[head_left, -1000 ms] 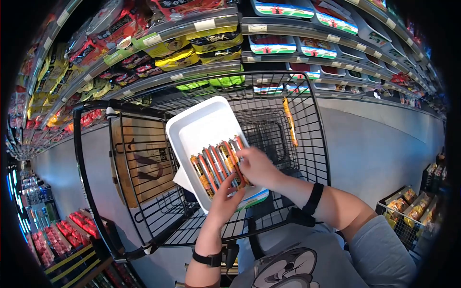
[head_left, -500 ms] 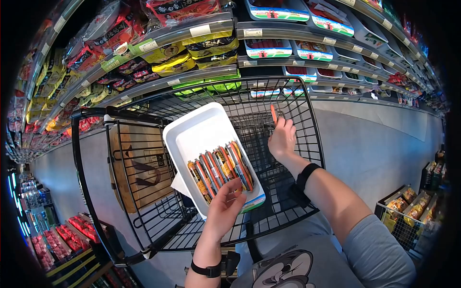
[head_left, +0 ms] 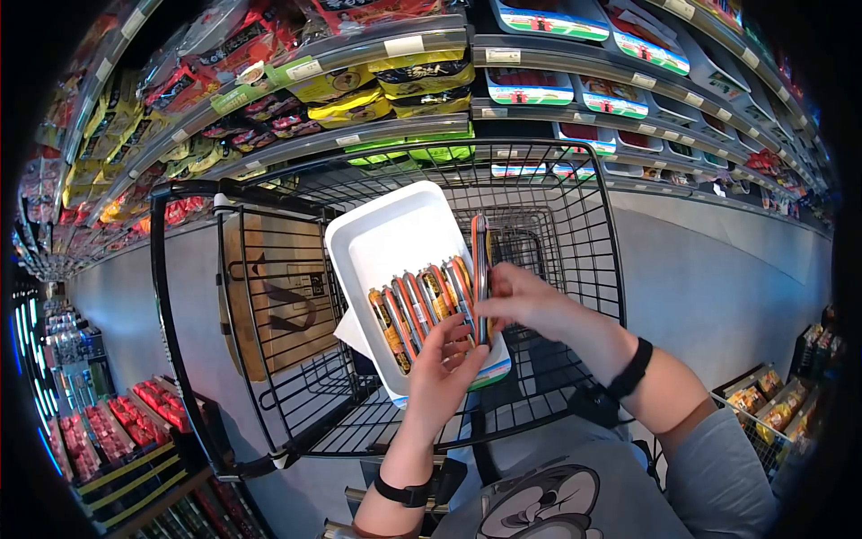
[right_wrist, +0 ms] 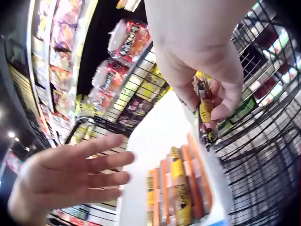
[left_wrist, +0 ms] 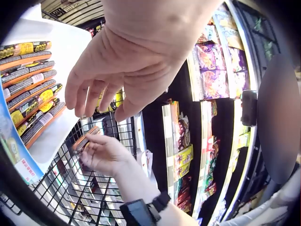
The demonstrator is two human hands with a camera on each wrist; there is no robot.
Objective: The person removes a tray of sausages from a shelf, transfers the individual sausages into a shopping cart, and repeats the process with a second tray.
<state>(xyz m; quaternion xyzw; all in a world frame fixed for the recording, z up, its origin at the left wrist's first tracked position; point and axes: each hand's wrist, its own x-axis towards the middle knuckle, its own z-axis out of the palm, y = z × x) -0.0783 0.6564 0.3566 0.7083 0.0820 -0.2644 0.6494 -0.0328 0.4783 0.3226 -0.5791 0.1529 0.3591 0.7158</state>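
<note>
My right hand (head_left: 525, 301) pinches a wrapped sausage (head_left: 480, 256) over the right rim of a white tray (head_left: 395, 216). The sausage has a dark wrapper with a yellow band, plain in the right wrist view, and stands lengthwise along that rim. Several similar wrapped sausages (head_left: 417, 310), orange, dark and yellow, lie side by side in the tray's near half. Over the tray's near end is my left hand (head_left: 440, 377), fingers spread and relaxed, its fingertips close to the sausage row. In the left wrist view, the left hand (left_wrist: 131, 66) holds nothing.
The tray sits in a black wire shopping cart (head_left: 548, 242). A brown paper bag (head_left: 274, 296) is in the cart's left part. Shelves with packaged food (head_left: 359, 99) and trays (head_left: 530, 87) line the far side. A basket of packages (head_left: 768, 400) stands at right.
My right hand went from the sausage row out to the cart's right side, then back to the tray rim with a sausage. The yellow-orange sausage at the cart's right wall no longer shows there.
</note>
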